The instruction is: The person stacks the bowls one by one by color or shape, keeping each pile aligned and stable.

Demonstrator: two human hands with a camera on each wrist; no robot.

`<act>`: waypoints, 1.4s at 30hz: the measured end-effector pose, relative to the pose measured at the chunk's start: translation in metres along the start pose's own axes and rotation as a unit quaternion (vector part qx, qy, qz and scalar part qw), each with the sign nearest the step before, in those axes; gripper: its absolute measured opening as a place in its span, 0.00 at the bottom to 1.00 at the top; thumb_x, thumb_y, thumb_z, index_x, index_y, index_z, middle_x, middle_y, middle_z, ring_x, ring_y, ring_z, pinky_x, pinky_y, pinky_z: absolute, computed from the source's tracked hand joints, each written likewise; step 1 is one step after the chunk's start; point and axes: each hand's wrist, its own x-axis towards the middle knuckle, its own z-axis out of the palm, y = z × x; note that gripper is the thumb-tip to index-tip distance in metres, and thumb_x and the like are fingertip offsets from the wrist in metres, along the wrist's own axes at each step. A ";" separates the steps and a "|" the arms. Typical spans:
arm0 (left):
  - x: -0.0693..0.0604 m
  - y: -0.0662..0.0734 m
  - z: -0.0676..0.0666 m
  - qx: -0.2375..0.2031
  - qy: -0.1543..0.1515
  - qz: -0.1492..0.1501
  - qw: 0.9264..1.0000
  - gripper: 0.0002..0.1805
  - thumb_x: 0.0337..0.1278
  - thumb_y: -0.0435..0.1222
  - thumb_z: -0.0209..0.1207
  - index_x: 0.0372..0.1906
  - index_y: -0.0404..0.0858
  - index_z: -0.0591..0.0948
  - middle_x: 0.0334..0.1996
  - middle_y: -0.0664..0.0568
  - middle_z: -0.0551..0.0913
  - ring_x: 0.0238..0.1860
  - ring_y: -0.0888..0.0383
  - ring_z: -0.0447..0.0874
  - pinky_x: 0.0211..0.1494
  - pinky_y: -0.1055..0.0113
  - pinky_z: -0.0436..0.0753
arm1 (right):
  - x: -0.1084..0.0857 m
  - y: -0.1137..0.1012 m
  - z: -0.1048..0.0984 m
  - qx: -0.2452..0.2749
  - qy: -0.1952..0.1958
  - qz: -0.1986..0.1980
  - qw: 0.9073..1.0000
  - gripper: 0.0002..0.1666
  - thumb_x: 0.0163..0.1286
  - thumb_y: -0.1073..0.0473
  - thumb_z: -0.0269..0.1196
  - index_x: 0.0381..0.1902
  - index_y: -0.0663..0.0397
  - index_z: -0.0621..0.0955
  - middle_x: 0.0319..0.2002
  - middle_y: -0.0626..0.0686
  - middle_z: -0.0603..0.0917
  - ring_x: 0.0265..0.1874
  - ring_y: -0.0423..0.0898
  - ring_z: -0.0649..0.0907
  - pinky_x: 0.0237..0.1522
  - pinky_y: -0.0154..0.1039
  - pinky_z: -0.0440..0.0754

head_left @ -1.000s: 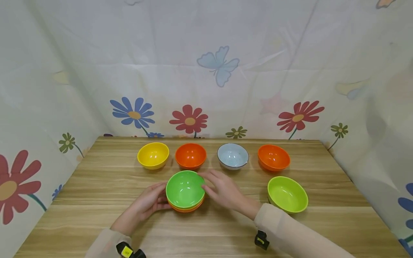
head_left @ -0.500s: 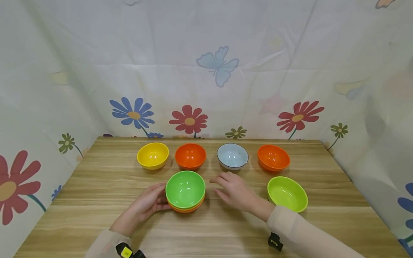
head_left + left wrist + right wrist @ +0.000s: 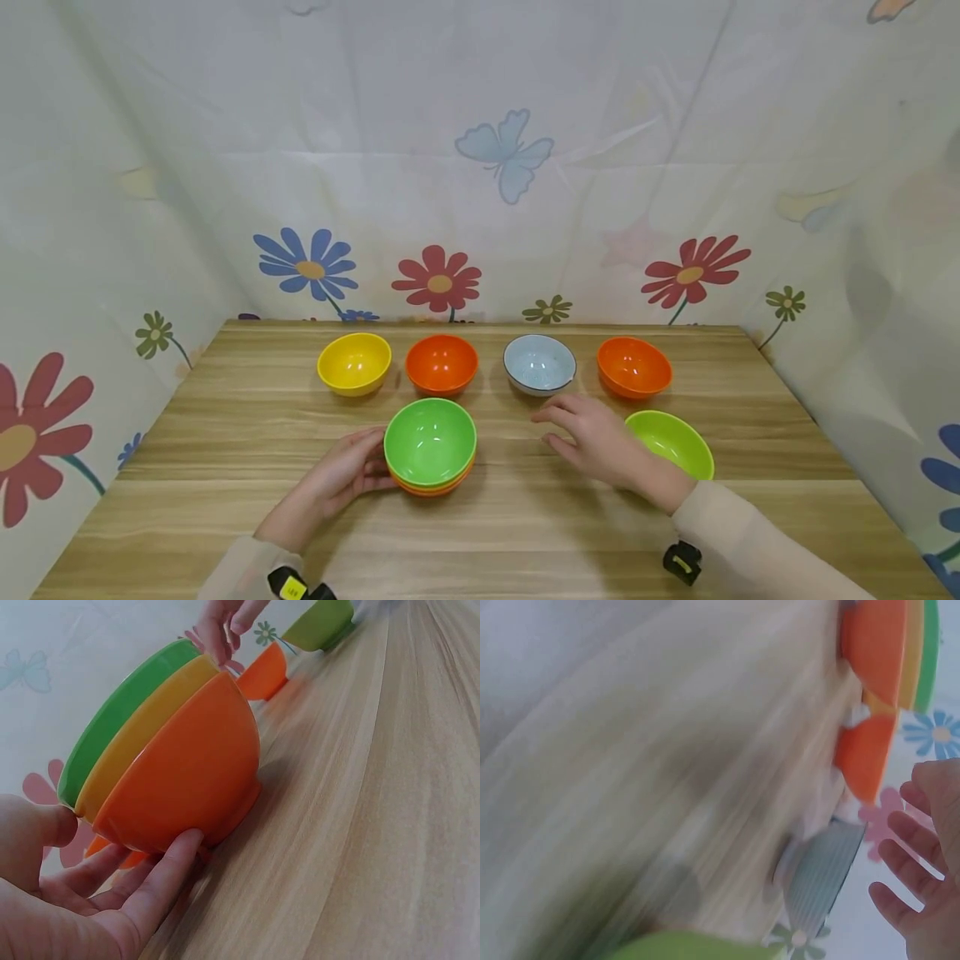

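Left hand (image 3: 348,468) pinches nested bowl stack (image 3: 430,446), green topmost, thumb at rim; right hand (image 3: 596,439), fingers loosely spread, hovers near lime bowl (image 3: 678,442).

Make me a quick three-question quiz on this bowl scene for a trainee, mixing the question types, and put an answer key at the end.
1. In the left wrist view, which colour lies in the middle of the stack of bowls? A) green B) yellow C) orange
2. True or false: the left hand grips the stack while the right hand holds nothing.
3. In the head view's back row, what colour flanks the pale blue-grey bowl on both sides?

Key: 1. B; 2. True; 3. Orange.
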 end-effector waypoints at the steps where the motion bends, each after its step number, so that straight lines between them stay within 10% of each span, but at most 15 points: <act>1: 0.000 0.000 0.000 0.000 0.000 0.001 1.000 0.30 0.67 0.47 0.45 0.64 0.29 0.62 0.49 0.46 0.79 0.44 0.55 0.80 0.51 0.54 0.79 | -0.002 0.003 -0.002 0.000 0.002 0.004 1.000 0.17 0.51 0.60 0.70 0.41 0.49 0.82 0.39 0.47 0.81 0.38 0.44 0.79 0.40 0.40 0.80; 17: 0.001 -0.001 -0.001 -0.008 -0.012 0.003 1.000 0.29 0.68 0.45 0.44 0.64 0.29 0.62 0.48 0.48 0.80 0.44 0.55 0.80 0.51 0.53 0.79 | -0.050 0.047 -0.029 -0.026 0.031 0.108 0.993 0.16 0.48 0.66 0.71 0.38 0.55 0.83 0.37 0.51 0.81 0.37 0.47 0.79 0.39 0.45 0.81; 42: 0.001 -0.001 -0.002 -0.006 -0.020 0.010 1.000 0.26 0.68 0.44 0.45 0.62 0.31 0.66 0.43 0.51 0.81 0.43 0.56 0.81 0.50 0.55 0.80 | -0.096 0.083 -0.045 -0.014 -0.032 0.290 0.956 0.15 0.56 0.66 0.64 0.44 0.60 0.81 0.41 0.63 0.80 0.35 0.58 0.81 0.35 0.52 0.81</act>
